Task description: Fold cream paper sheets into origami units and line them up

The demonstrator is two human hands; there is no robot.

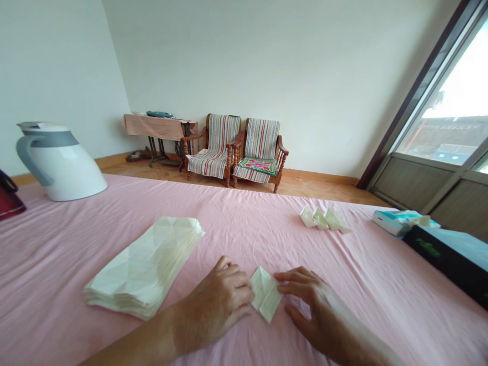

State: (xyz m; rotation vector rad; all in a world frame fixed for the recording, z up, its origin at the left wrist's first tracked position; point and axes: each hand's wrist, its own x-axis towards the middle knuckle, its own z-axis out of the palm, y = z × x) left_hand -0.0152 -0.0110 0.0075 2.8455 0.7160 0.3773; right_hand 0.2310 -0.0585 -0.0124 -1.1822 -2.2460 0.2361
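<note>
A small folded white paper piece [265, 295] lies on the pink cloth [244, 223] near the front edge. My left hand [219, 305] rests on its left edge with the fingers curled and pressed against it. My right hand [314, 305] touches its right edge with fingertips stretched toward it, the other fingers spread on the cloth. To the left of my hands sits a thick stack of white paper sheets [147, 267]. Three finished folded paper shapes [324, 219] stand in a row farther back on the right.
A white kettle [57, 160] stands at the back left, with a dark red object [9, 201] at the left edge. A tissue box [400, 221] and a black box [453, 256] lie at the right. Two striped chairs [236, 152] and a side table [158, 127] stand by the far wall.
</note>
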